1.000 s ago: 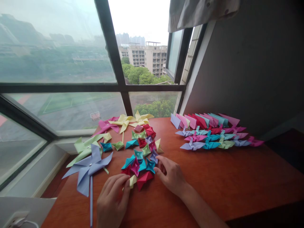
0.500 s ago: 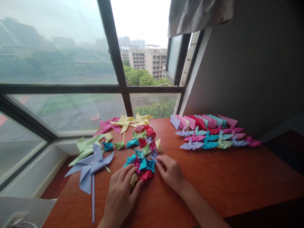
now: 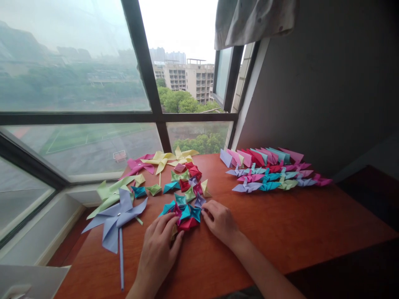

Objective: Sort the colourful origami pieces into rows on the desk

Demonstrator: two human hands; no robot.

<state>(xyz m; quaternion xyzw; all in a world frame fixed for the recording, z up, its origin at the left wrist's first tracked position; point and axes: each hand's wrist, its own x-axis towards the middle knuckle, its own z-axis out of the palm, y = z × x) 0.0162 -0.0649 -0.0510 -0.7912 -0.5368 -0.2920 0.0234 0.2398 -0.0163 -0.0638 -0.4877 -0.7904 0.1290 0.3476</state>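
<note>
Several folded paper boats in blue, red, green, purple and yellow lie in a cluster on the brown table [image 3: 249,249]. My left hand [image 3: 159,245] rests at the cluster's near left side, fingers apart, its fingertips by a magenta boat [image 3: 177,210] and partly covering a yellow one. A red boat [image 3: 188,224] sits just beyond its thumb. My right hand [image 3: 220,220] is at the right side, thumb and index finger at the edge of a purple boat [image 3: 200,201]; whether they grip it is unclear. A blue boat [image 3: 195,213] lies between the hands.
Paper pinwheels stand at the left, a purple one [image 3: 119,220] nearest and yellow ones [image 3: 160,160] by the window. Rows of paper cranes [image 3: 247,186] and folded paper planes [image 3: 255,157] lie at the back right.
The view has shifted slightly, moving the scene a little left in the picture. My left thumb sits slightly apart from the red boat it was beside. The purple boat has turned slightly.
</note>
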